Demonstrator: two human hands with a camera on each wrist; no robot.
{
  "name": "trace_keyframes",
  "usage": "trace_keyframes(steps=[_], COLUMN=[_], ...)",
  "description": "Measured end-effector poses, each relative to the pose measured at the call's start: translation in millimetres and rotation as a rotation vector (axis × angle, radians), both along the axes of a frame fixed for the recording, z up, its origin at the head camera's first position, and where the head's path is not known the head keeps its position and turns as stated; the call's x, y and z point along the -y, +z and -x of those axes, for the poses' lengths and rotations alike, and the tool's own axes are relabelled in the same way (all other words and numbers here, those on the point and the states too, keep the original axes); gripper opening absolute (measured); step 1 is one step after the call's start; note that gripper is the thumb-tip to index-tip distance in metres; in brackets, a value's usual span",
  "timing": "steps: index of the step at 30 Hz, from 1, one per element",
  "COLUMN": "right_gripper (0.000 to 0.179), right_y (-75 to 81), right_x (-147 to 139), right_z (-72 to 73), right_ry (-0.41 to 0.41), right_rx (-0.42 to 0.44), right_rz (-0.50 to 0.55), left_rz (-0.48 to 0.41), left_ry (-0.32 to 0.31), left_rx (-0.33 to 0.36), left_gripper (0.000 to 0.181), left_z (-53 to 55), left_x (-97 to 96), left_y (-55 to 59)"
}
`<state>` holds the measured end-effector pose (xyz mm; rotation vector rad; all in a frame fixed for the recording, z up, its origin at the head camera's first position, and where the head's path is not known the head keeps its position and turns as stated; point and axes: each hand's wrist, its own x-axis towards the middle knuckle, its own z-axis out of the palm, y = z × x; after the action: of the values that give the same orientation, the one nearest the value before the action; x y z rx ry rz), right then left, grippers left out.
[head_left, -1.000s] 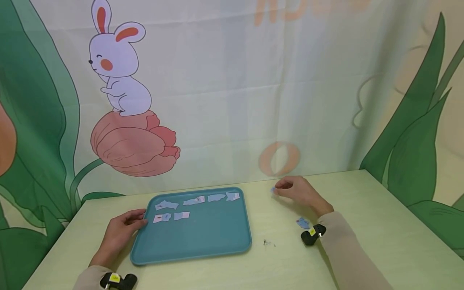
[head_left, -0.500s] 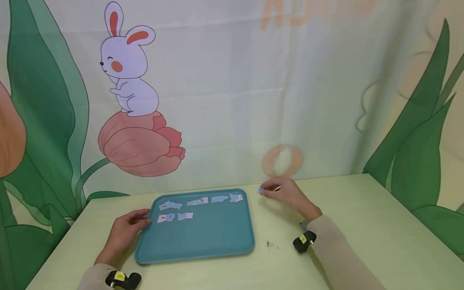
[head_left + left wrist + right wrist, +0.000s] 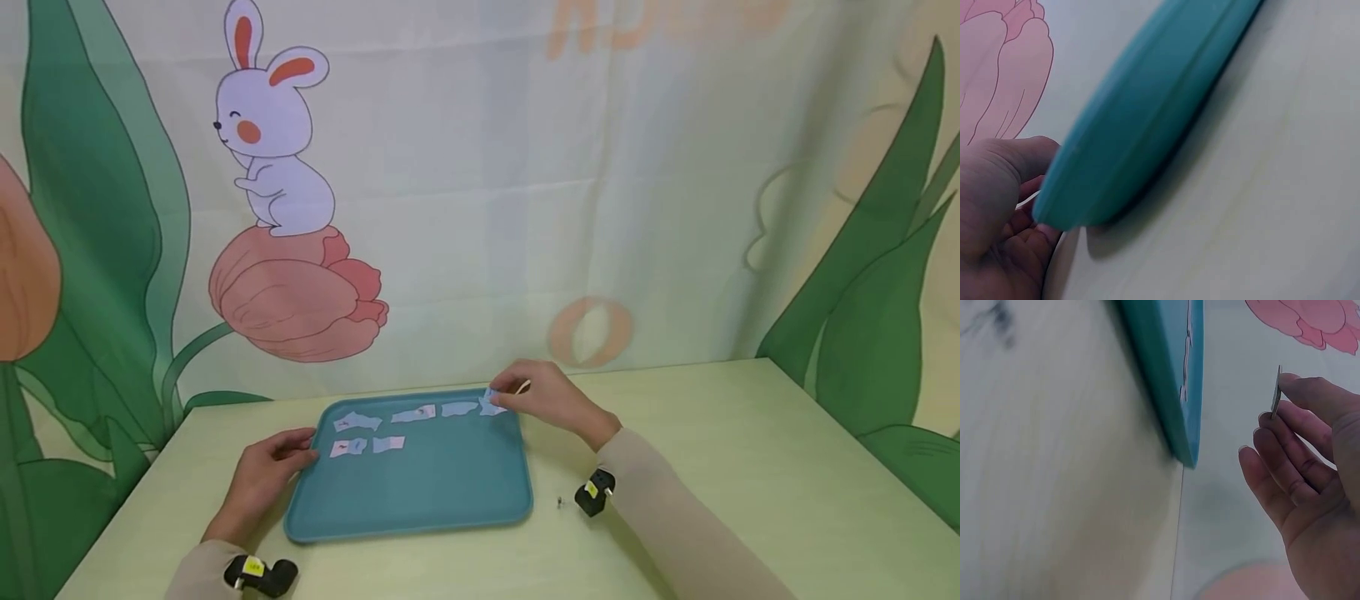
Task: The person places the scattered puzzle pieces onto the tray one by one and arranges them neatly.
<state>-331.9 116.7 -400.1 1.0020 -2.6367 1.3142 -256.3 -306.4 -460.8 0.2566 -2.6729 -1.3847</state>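
A teal tray (image 3: 420, 492) lies on the pale table. My left hand (image 3: 262, 471) grips its left edge, the thumb by the rim (image 3: 1072, 169) in the left wrist view. My right hand (image 3: 553, 398) pinches a small blue jagged-edged piece (image 3: 491, 395) between thumb and fingers, above the tray's far right corner. Edge-on in the right wrist view, that piece (image 3: 1276, 394) looks thin and flat. Several similar pieces lie on the tray: a far row with a wavy piece (image 3: 357, 422), and a nearer row with two pink-and-blue pieces (image 3: 388, 444).
Small dark specks (image 3: 559, 502) mark the table right of the tray. A printed curtain (image 3: 450, 208) with a rabbit hangs right behind the table's far edge. Black wrist cameras (image 3: 596, 493) sit on both sleeves.
My right hand has carried the pinched piece leftward from the table's right side to over the tray's far right corner. Another blue piece near that wrist is now hidden. My left hand stays at the tray.
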Motion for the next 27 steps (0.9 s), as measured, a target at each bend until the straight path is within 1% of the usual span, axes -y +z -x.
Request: trace_keyframes(steps=[3, 6, 9, 10, 14, 17, 20, 27], right_gripper=[0.019, 0.019, 0.018, 0.018, 0.017, 0.015, 0.015, 0.016], right_y=[4.0, 6.1, 7.0, 6.8, 4.1, 1.7, -1.1, -5.7], right_x=[12.9, 26.8, 40.8, 45.5, 62.8, 74.9, 85.9, 104.3], right_z=[3.2, 5.8, 6.3, 6.6, 6.0, 5.3, 6.0, 6.9], right_ry=[0.023, 0.030, 0.029, 0.027, 0.056, 0.079, 0.090, 0.115], right_rx=[0.016, 0.044, 0.072, 0.068, 0.041, 0.036, 0.053, 0.096], right_rz=[-0.006, -0.025, -0.067, -0.088, -0.157, -0.190, -0.220, -0.267], left_rz=[-0.004, -0.008, -0.008, -0.008, -0.005, 0.004, 0.014, 0.000], left_ry=[0.003, 0.004, 0.005, 0.004, 0.002, 0.002, 0.004, 0.004], left_rx=[0.000, 0.002, 0.003, 0.002, -0.005, -0.013, -0.016, -0.012], left_gripper=[0.044, 0.045, 0.044, 0.044, 0.044, 0.044, 0.044, 0.044], left_z=[0.2, 0.5, 0.6, 0.5, 0.1, 0.6, 1.2, 1.8], left_x=[-0.3, -0.4, -0.7, -0.8, -0.9, -0.3, 0.3, 0.4], left_y=[2.0, 2.8, 2.4, 2.2, 0.9, -0.1, -1.2, -2.3])
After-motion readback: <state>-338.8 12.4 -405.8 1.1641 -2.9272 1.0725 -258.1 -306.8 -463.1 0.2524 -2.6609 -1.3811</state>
